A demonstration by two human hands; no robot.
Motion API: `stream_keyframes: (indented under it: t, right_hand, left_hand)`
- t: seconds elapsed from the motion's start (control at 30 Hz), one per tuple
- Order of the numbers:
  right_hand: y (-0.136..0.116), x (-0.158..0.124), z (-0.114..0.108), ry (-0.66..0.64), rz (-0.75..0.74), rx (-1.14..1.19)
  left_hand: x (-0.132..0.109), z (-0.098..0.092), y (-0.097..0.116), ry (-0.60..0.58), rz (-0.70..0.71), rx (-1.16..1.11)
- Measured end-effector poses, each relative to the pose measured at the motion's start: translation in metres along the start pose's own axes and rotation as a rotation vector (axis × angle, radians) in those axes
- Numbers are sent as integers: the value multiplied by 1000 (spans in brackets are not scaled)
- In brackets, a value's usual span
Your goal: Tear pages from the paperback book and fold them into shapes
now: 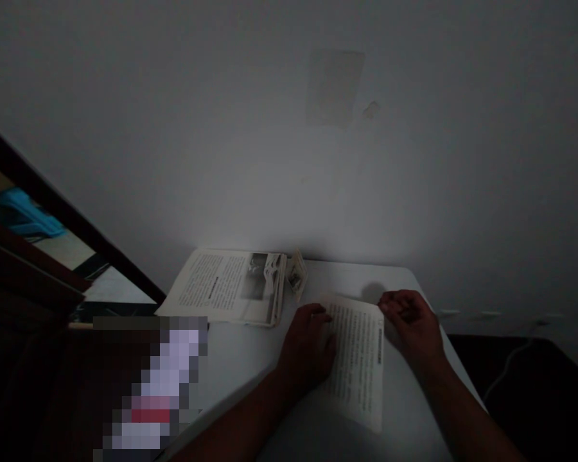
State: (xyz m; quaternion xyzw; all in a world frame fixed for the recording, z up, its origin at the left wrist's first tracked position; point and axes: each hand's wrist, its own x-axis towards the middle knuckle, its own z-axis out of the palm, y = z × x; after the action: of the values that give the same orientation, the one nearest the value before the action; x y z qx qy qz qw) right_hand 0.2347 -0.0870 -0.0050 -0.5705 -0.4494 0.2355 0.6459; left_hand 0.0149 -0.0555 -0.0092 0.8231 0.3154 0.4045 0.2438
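Note:
A printed sheet of paper lies on the white table in front of me, its lines of text running sideways. My right hand pinches the sheet's far right corner between thumb and fingers. Over the sheet's left edge rests my left hand, thumb and fingers apart and slightly bent. Left of my hands lies a stack of printed pages, a dark photo on its top page. A small folded paper piece with a printed picture stands against the stack's right side.
The white table meets a grey wall with a pale patch. A dark-framed mirror or opening is at the left, showing a blue object. Sockets and a cable are at the right. A pixelated area covers the lower left.

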Motion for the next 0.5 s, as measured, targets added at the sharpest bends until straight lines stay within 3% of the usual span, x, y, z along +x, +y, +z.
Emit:
stream_keyframes:
  t: [0.13, 0.27, 0.37, 0.5]
  right_hand:
    - [2, 3, -11, 59, 75, 178]
    - [5, 4, -12, 40, 113, 280]
    - [4, 2, -10, 26, 89, 248]
    - [-1, -4, -11, 33, 3, 40]
  left_hand:
    - [0, -1, 1, -7, -254, -189]
    - [3, -1, 1, -145, -521, -565]
    - [7, -1, 0, -191, -592, -832]
    - [8, -7, 1, -72, -603, -1003]
